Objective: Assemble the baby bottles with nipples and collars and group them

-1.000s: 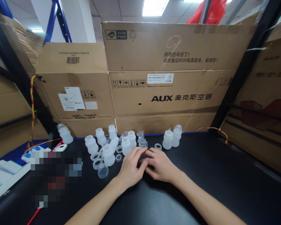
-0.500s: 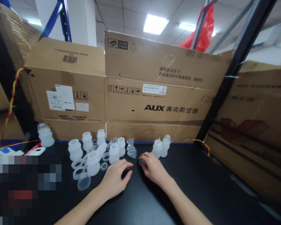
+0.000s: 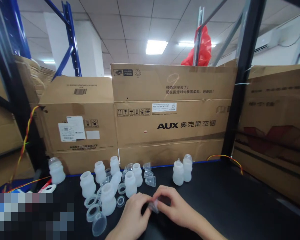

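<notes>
My left hand (image 3: 133, 215) and my right hand (image 3: 173, 206) meet low in the middle of the view. Between their fingertips is a small see-through plastic piece (image 3: 154, 207), blurred and partly covered, so its exact kind is unclear. My right thumb and forefinger pinch it, and the left fingertips close on its other side. Left of the hands stand several frosted baby bottles without caps, among them a front bottle (image 3: 108, 200). Around them lie clear screw rings (image 3: 93, 212), a flat translucent disc (image 3: 120, 201) and a clear funnel-shaped part (image 3: 99, 224).
Small clear caps (image 3: 150, 181) lie behind my hands. To the right stand a bottle with a teat (image 3: 178, 173) and a bottle with a clear cap (image 3: 187, 168). Another capped bottle (image 3: 56, 171) is far left. A cardboard wall (image 3: 170, 140) closes the black table's back.
My hands were apart and have come together, both now at the small clear piece that my right hand held. The camera view has tilted up, so everything sits lower.
</notes>
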Action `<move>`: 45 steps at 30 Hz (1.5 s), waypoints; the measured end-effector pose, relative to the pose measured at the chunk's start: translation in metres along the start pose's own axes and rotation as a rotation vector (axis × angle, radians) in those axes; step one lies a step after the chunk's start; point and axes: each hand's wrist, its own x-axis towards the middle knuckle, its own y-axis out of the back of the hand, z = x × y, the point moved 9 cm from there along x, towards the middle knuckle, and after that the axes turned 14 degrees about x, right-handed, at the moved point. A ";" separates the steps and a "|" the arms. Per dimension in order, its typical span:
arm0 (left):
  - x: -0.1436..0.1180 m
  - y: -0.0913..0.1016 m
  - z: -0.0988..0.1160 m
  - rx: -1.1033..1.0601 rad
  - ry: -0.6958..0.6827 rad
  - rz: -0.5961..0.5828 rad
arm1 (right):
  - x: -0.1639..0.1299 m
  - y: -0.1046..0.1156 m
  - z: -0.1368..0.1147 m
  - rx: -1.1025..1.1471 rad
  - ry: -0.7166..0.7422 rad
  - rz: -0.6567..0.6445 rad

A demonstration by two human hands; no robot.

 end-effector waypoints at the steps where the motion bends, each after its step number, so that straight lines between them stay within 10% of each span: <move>1: 0.001 0.002 -0.002 -0.054 0.034 0.006 | 0.001 0.003 0.001 0.042 -0.008 0.037; 8: 0.000 -0.005 -0.022 -0.375 0.344 -0.026 | -0.001 0.002 0.005 0.292 -0.084 0.051; 15: -0.002 -0.014 -0.007 -0.780 0.330 -0.142 | -0.005 0.006 0.017 0.255 -0.124 0.152; 45: -0.016 0.001 0.020 -0.415 0.098 -0.056 | -0.012 0.006 0.022 0.089 -0.049 0.353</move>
